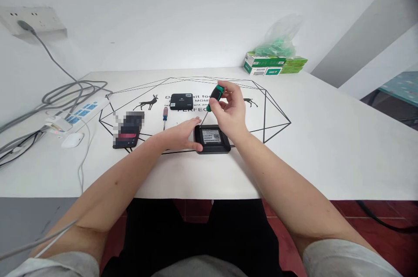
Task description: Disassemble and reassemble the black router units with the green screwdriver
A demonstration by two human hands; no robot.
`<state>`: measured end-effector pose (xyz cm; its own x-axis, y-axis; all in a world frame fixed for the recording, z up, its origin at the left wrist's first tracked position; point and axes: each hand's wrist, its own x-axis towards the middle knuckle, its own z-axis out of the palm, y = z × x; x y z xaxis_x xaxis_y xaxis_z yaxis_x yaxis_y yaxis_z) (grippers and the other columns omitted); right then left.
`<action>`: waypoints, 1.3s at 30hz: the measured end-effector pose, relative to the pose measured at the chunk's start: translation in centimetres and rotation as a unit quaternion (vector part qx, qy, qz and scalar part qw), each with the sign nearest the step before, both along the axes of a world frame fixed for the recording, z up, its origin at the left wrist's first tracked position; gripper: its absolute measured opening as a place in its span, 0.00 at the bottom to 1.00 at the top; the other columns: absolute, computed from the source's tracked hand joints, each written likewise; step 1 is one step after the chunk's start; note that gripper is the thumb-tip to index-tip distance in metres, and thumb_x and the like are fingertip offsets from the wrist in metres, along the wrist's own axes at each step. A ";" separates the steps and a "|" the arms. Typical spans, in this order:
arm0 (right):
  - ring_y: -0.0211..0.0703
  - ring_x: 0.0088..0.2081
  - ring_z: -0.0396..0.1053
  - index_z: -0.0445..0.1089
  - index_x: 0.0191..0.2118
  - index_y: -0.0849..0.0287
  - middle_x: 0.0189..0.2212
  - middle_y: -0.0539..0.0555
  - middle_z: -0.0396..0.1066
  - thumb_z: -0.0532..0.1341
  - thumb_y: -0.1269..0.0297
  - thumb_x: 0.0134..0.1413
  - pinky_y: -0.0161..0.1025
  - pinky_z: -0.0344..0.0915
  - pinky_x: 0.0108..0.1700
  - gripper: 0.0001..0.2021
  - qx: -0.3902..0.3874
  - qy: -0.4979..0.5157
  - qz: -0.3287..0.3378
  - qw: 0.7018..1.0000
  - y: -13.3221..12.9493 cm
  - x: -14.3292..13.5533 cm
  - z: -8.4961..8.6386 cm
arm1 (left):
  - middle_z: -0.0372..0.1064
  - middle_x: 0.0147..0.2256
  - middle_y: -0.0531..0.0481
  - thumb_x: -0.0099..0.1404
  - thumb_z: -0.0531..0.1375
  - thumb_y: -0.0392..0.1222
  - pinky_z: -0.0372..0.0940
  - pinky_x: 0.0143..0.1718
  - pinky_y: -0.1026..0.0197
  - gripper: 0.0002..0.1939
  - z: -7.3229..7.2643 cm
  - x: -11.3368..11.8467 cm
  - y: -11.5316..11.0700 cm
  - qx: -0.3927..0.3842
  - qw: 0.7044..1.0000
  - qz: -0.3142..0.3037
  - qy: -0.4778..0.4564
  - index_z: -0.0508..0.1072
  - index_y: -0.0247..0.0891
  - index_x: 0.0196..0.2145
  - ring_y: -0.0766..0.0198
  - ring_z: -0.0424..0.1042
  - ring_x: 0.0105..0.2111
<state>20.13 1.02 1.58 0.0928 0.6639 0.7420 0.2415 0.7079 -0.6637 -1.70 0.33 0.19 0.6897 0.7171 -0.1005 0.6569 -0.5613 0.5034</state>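
Note:
A flat black electronic box lies on the white table in front of me, its labelled side up. My left hand grips it along the left edge, thumb at the near corner and fingers at the far one. In my right hand is a screwdriver with a green and black handle. Its shaft slants down to the box's far left corner, where the tip appears to touch. Any screw there is too small to make out. Beyond my left hand lies another screwdriver, with a clear handle and blue collar.
A second black box sits farther back. To the left are a partly pixelated phone, a white earbud case, a power strip and coiled grey cables. Green and white cartons under a plastic bag stand at the back right.

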 end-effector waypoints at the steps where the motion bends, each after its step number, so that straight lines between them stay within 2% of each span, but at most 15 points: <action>1: 0.51 0.50 0.72 0.68 0.62 0.43 0.53 0.57 0.69 0.66 0.56 0.65 0.47 0.81 0.39 0.22 -0.004 0.008 0.000 1.000 0.1 0.0 -0.1 | 0.51 0.78 0.33 0.68 0.66 0.71 0.55 0.75 0.40 0.47 0.1 0.0 0.0 0.019 0.999 0.012 -0.029 0.63 0.40 0.72 0.37 0.53 0.77; 2: 0.51 0.50 0.72 0.67 0.63 0.43 0.53 0.57 0.69 0.65 0.55 0.65 0.47 0.81 0.38 0.22 -0.005 0.014 0.000 1.000 0.2 0.1 -0.2 | 0.59 0.75 0.34 0.71 0.64 0.66 0.58 0.73 0.40 0.35 0.2 0.0 0.0 0.046 0.997 0.021 -0.056 0.69 0.41 0.65 0.39 0.59 0.75; 4: 0.51 0.50 0.72 0.66 0.64 0.42 0.54 0.57 0.68 0.64 0.55 0.66 0.47 0.81 0.37 0.23 -0.002 0.018 -0.001 1.000 0.5 0.1 -0.4 | 0.72 0.67 0.37 0.76 0.61 0.56 0.63 0.70 0.40 0.16 0.2 0.2 0.0 0.110 0.989 0.026 -0.096 0.74 0.42 0.50 0.43 0.69 0.69; 6: 0.50 0.50 0.71 0.64 0.65 0.41 0.55 0.57 0.67 0.63 0.55 0.67 0.45 0.81 0.36 0.23 0.004 0.010 -0.005 1.000 0.7 0.2 -0.7 | 0.79 0.57 0.39 0.76 0.58 0.48 0.68 0.65 0.41 0.08 0.1 0.3 0.1 0.161 0.981 0.022 -0.107 0.73 0.42 0.41 0.46 0.76 0.61; 9: 0.49 0.49 0.71 0.62 0.66 0.40 0.56 0.57 0.66 0.61 0.55 0.69 0.45 0.81 0.36 0.23 0.010 -0.011 -0.005 1.000 0.9 0.2 -0.8 | 0.81 0.49 0.41 0.76 0.56 0.43 0.72 0.58 0.43 0.09 0.0 0.2 0.3 0.193 0.976 0.024 -0.102 0.72 0.43 0.37 0.48 0.80 0.52; 13: 0.49 0.50 0.71 0.61 0.67 0.40 0.57 0.57 0.66 0.61 0.56 0.69 0.44 0.81 0.36 0.23 0.013 -0.002 -0.005 1.000 1.0 0.2 -0.8 | 0.81 0.46 0.44 0.74 0.60 0.47 0.73 0.55 0.46 0.06 0.0 0.2 0.3 0.189 0.974 0.038 -0.119 0.73 0.43 0.40 0.49 0.80 0.49; 16: 0.49 0.49 0.71 0.61 0.67 0.40 0.56 0.57 0.66 0.61 0.56 0.69 0.45 0.81 0.36 0.24 0.006 -0.001 -0.003 1.000 0.9 0.2 -0.9 | 0.80 0.43 0.44 0.75 0.57 0.45 0.72 0.53 0.48 0.08 -0.1 0.4 0.4 0.200 0.973 0.024 -0.113 0.72 0.43 0.38 0.51 0.79 0.45; 19: 0.49 0.49 0.71 0.62 0.66 0.40 0.57 0.57 0.66 0.63 0.57 0.67 0.45 0.80 0.37 0.24 -0.004 0.019 -0.002 1.000 1.0 0.2 -0.8 | 0.80 0.41 0.44 0.73 0.56 0.41 0.72 0.51 0.49 0.07 -0.1 0.1 0.8 0.228 0.972 0.018 -0.060 0.73 0.42 0.37 0.51 0.79 0.43; 24: 0.48 0.48 0.71 0.65 0.64 0.41 0.56 0.56 0.68 0.64 0.58 0.64 0.43 0.79 0.36 0.24 -0.018 0.042 -0.004 0.999 0.9 0.4 -0.7 | 0.80 0.38 0.42 0.69 0.56 0.35 0.70 0.49 0.46 0.08 0.8 -2.5 1.9 0.283 0.951 0.073 0.100 0.75 0.40 0.35 0.48 0.79 0.40; 29: 0.47 0.47 0.70 0.67 0.61 0.43 0.52 0.55 0.69 0.66 0.56 0.64 0.42 0.79 0.35 0.22 -0.023 0.038 0.015 0.999 0.7 0.4 -0.8 | 0.81 0.41 0.41 0.69 0.54 0.35 0.70 0.47 0.49 0.11 1.4 -5.0 3.1 0.267 0.942 0.063 0.194 0.77 0.40 0.35 0.47 0.79 0.45; 39: 0.48 0.47 0.70 0.70 0.60 0.43 0.51 0.55 0.69 0.70 0.51 0.63 0.42 0.79 0.34 0.22 -0.015 0.056 0.035 0.998 0.4 0.1 -0.8 | 0.80 0.45 0.40 0.75 0.52 0.36 0.69 0.50 0.48 0.14 0.6 -4.4 3.5 0.238 0.942 0.082 0.221 0.78 0.38 0.40 0.46 0.78 0.48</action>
